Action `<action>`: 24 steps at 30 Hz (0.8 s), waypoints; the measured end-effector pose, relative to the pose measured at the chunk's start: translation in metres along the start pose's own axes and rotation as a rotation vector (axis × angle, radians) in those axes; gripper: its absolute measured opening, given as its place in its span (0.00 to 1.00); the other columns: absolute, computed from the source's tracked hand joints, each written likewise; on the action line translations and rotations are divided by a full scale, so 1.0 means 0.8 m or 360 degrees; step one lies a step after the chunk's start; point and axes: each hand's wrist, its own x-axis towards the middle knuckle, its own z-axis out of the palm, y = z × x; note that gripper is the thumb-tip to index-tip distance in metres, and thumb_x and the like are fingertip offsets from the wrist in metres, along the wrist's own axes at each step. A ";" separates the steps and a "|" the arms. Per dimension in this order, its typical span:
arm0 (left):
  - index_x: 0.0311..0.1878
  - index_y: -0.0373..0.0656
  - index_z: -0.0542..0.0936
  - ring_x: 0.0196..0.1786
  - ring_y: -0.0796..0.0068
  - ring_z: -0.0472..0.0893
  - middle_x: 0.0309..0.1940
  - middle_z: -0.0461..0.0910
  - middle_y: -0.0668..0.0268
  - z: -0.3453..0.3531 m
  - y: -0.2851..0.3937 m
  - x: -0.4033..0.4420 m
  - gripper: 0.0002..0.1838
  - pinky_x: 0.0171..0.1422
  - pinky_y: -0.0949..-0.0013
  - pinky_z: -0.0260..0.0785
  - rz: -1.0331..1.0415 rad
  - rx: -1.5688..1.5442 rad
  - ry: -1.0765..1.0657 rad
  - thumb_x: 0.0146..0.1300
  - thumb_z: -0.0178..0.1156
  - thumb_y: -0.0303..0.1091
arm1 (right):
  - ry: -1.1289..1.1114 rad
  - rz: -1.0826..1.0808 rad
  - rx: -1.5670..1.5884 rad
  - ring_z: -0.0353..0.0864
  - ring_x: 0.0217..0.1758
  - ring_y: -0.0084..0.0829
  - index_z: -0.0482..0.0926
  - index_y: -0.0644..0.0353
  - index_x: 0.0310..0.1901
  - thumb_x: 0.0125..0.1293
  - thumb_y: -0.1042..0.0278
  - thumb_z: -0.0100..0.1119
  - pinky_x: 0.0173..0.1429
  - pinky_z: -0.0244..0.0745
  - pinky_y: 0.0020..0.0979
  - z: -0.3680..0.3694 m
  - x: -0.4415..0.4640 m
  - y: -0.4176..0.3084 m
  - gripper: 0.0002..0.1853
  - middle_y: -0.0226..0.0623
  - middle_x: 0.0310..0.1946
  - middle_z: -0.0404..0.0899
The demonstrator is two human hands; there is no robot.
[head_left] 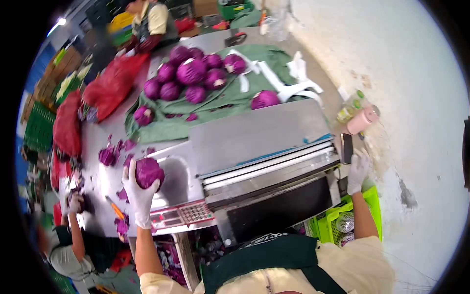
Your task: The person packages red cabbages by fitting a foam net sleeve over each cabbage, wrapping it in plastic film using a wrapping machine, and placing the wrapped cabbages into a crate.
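My left hand (137, 192), in a white glove, is closed around a red cabbage (150, 172) above the metal pan of a weighing scale (195, 213). My gloved right hand (359, 171) is at the right end of the wrapping machine (264, 134), beside a dark phone (346, 148). Its fingers point away from me, slightly apart, with nothing visible in them. A heap of red cabbages (191, 71) lies on a green cloth (166, 128) beyond the machine. One single cabbage (265, 99) rests near the machine's back edge.
An orange-handled knife (115, 208) and purple leaf scraps lie left of the scale. Red mesh bags (113, 88) sit farther left. A bright green crate (373, 208) holds wrapped cabbages below my right arm. Bottles (363, 119) stand by the wall. Two co-workers are at the table's left side.
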 end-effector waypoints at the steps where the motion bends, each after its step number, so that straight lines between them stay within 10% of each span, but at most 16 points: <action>1: 0.69 0.43 0.65 0.69 0.46 0.62 0.66 0.61 0.45 0.012 0.006 -0.009 0.48 0.72 0.56 0.57 0.0007 0.0002 -0.0038 0.38 0.73 0.30 | 0.0034 -0.0089 0.0004 0.68 0.61 0.45 0.79 0.59 0.47 0.64 0.72 0.55 0.67 0.61 0.41 0.001 0.017 -0.004 0.10 0.46 0.53 0.72; 9: 0.74 0.48 0.56 0.75 0.43 0.51 0.70 0.54 0.41 0.041 0.043 -0.017 0.55 0.76 0.52 0.48 -0.0063 0.0077 -0.0060 0.39 0.74 0.32 | -0.0559 -0.0150 0.0504 0.76 0.53 0.41 0.81 0.55 0.44 0.65 0.62 0.55 0.58 0.69 0.37 0.099 0.177 0.049 0.10 0.38 0.45 0.80; 21: 0.75 0.50 0.54 0.73 0.45 0.55 0.71 0.52 0.45 0.061 0.090 -0.033 0.59 0.76 0.53 0.50 -0.0256 0.0359 0.0036 0.37 0.76 0.29 | -0.1122 -0.1405 -0.0326 0.74 0.57 0.39 0.84 0.42 0.44 0.57 0.53 0.60 0.57 0.73 0.44 0.396 0.310 -0.004 0.13 0.32 0.46 0.80; 24: 0.75 0.46 0.53 0.75 0.45 0.52 0.73 0.49 0.45 0.063 0.079 -0.037 0.59 0.77 0.54 0.47 -0.0270 0.0369 0.0132 0.37 0.76 0.28 | -0.1044 -0.1206 -0.0231 0.79 0.46 0.37 0.84 0.49 0.32 0.58 0.55 0.58 0.50 0.74 0.39 0.414 0.322 -0.017 0.10 0.35 0.36 0.80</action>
